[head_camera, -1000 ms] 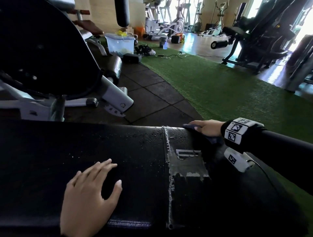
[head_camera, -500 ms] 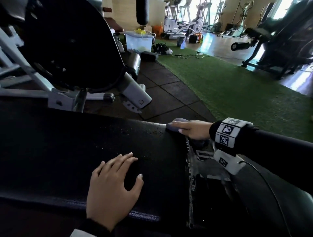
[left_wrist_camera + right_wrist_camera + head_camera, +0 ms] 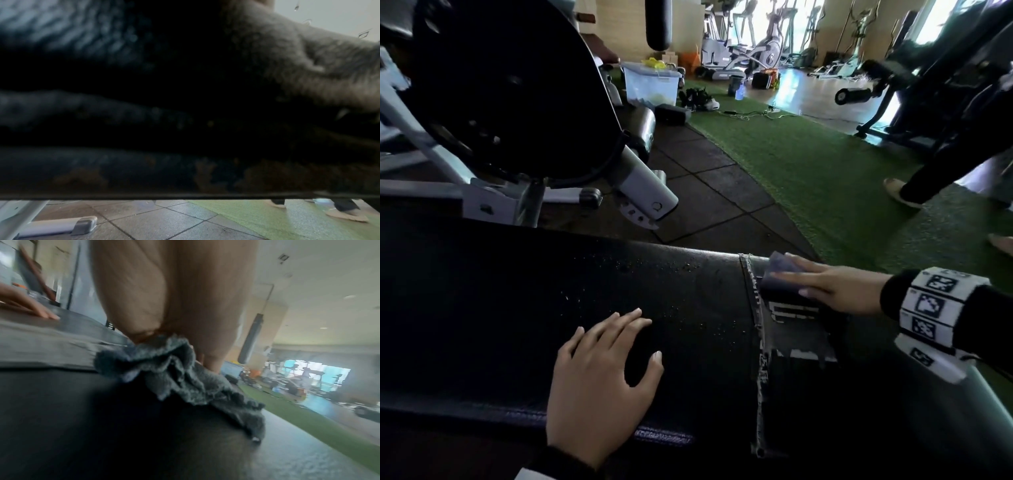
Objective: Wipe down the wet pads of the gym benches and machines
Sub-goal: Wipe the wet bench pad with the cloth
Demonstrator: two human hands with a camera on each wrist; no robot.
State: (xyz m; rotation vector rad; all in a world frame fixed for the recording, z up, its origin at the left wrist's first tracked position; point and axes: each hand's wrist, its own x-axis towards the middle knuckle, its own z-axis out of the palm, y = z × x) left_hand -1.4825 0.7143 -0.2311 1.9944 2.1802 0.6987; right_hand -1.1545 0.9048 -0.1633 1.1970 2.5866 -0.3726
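Note:
A long black bench pad [image 3: 517, 308] fills the lower head view, speckled with water drops [image 3: 678, 267] near its far edge and middle. A stitched seam [image 3: 756, 308] crosses it, with worn, peeling cover to its right. My right hand [image 3: 835, 287] lies flat with straight fingers on a folded blue-grey cloth [image 3: 777, 274], pressing it on the pad just right of the seam. The right wrist view shows the same cloth [image 3: 174, 374] bunched under my fingers. My left hand [image 3: 602, 377] rests palm down, fingers spread, on the pad's near side. The left wrist view is dark.
A black and white weight machine [image 3: 510, 102] stands just beyond the pad. A clear storage bin [image 3: 650, 85], shoes and bottles sit on the floor behind. Green turf [image 3: 825, 164] runs to the right, where another person's legs [image 3: 928, 174] step across.
My right hand has slid the cloth back to the right, from the seam's left side onto its right side. The left hand has stayed planted. A person's legs have come into view at the right.

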